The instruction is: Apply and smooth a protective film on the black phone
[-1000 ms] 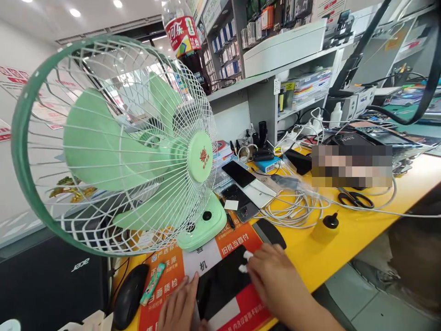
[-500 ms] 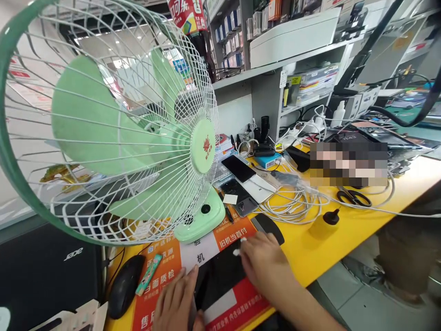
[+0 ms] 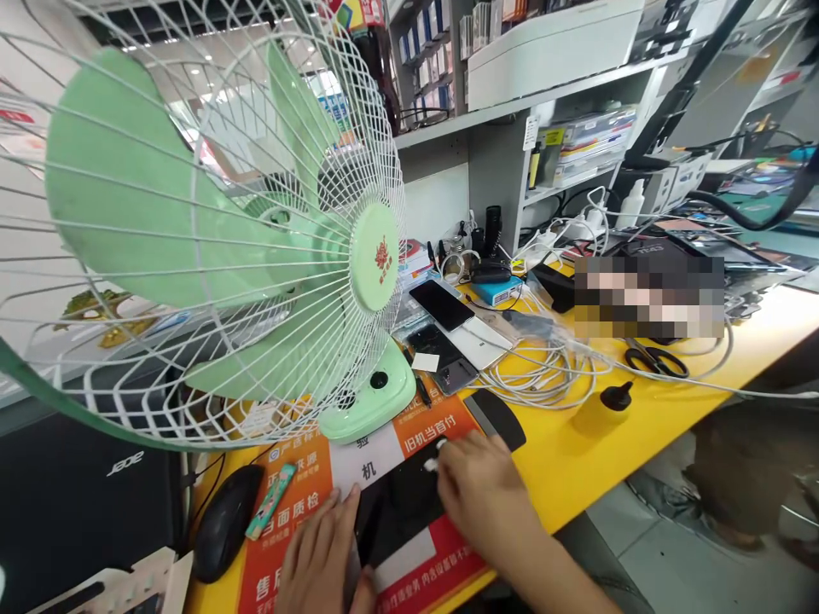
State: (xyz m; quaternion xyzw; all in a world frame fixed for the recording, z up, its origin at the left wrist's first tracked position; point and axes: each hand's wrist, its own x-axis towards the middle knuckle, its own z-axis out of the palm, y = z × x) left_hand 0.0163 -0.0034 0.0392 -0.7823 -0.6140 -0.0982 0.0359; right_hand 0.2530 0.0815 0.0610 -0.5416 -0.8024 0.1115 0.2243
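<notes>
A black, glossy flat screen (image 3: 404,501), like that of a tablet, lies on a red and orange printed mat (image 3: 300,488). At its left edge rests my left hand (image 3: 323,558), with the fingers stretched out and the thumb near the lower corner. My right hand (image 3: 483,486) is closed over the right part of the screen, pinching a small white wad (image 3: 431,465). Only bits of the wad stick out past the fingers, so I cannot tell if it is tissue or cloth.
A green fan (image 3: 368,409) stands close behind the screen. To the left are a black mouse (image 3: 227,520) and a laptop (image 3: 95,486). Phones (image 3: 441,307), coiled white cables (image 3: 543,379), scissors (image 3: 657,361) and a black-capped bottle (image 3: 607,409) lie to the right.
My right hand has shifted slightly left over the screen with the white wad. My left hand stays at the screen's edge. The camera view has moved a little.
</notes>
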